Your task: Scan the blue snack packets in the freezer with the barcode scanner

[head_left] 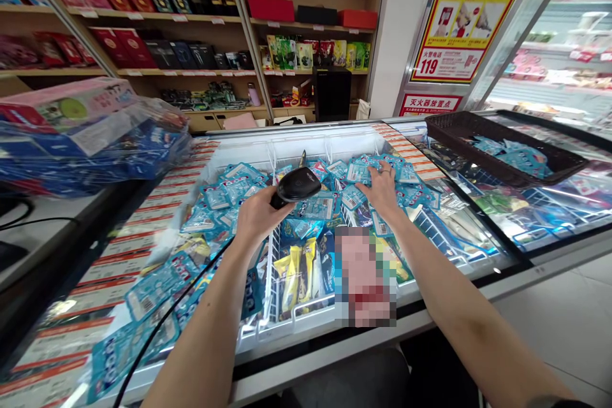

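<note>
My left hand [257, 220] is wrapped round the handle of a black barcode scanner [299, 186], held above the open chest freezer [229, 154]. A black cable [165, 320] runs along my left forearm. My right hand [384, 191] has its fingers spread and rests over small blue packets [357, 172] at the far right part of the freezer. More blue packets [224, 196] lie heaped left of the scanner. Below them, yellow-wrapped ice creams [302, 268] stand in a white wire basket [273, 268]. A blurred patch covers part of the freezer front.
A dark brown basket [459, 134] with blue packets [519, 156] sits on the glass lid at right. Plastic-wrapped boxes [90, 134] stand at left. Several blue packets [160, 284] lie near the left front. Stocked shelves [186, 16] rise behind the freezer.
</note>
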Available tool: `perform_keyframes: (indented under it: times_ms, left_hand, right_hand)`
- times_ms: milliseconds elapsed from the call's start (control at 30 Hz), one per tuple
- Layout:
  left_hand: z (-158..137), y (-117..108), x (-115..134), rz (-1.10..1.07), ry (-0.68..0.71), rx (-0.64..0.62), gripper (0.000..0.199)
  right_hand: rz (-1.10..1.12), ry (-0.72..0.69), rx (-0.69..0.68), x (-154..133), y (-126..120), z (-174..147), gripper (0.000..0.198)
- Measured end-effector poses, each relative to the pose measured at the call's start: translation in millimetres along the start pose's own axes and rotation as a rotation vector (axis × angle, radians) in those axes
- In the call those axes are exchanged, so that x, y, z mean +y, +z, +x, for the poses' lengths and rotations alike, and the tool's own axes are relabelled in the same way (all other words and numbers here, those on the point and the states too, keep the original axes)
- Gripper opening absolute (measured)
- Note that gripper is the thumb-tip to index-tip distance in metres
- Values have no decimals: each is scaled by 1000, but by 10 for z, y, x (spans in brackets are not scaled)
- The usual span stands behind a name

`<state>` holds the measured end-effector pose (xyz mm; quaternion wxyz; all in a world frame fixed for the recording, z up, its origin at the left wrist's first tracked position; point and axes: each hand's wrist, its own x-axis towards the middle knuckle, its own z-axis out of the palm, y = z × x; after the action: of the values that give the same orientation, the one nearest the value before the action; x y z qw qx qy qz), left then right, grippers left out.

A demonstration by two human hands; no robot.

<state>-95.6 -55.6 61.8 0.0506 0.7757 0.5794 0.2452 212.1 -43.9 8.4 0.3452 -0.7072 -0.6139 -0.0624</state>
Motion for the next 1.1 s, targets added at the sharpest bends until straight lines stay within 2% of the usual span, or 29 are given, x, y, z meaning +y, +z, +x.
perform_keyframes:
  times_ms: [167, 267, 367, 500, 700, 767, 900, 1100]
  left_hand:
    - [4, 5, -5, 2, -2, 8, 43]
    - [9, 10, -13, 3, 14, 22, 42]
    - [13, 12, -15, 26, 16, 26, 43]
    - [11, 14, -17, 63, -9, 32, 44]
    - [5, 27, -38, 39, -11, 60, 42]
    - [5, 27, -40, 39, -5, 59, 43]
    - [4, 20, -33, 49, -7, 49, 44]
    - [2, 15, -28, 43, -12, 44, 41]
  right_hand:
    - [-77, -11, 19, -71, -96, -35, 56]
    - [-55, -66, 24, -130, -111, -43, 50]
    - [34, -201, -84, -220, -71, -65, 43]
    - [123, -372, -273, -365, -12, -135, 44]
    - [121, -497, -338, -482, 24, -215, 60]
    - [130, -483, -347, -474, 50, -205, 60]
    - [224, -358, -303, -412, 111, -152, 44]
    - [607, -80, -210, -346, 116, -74, 28]
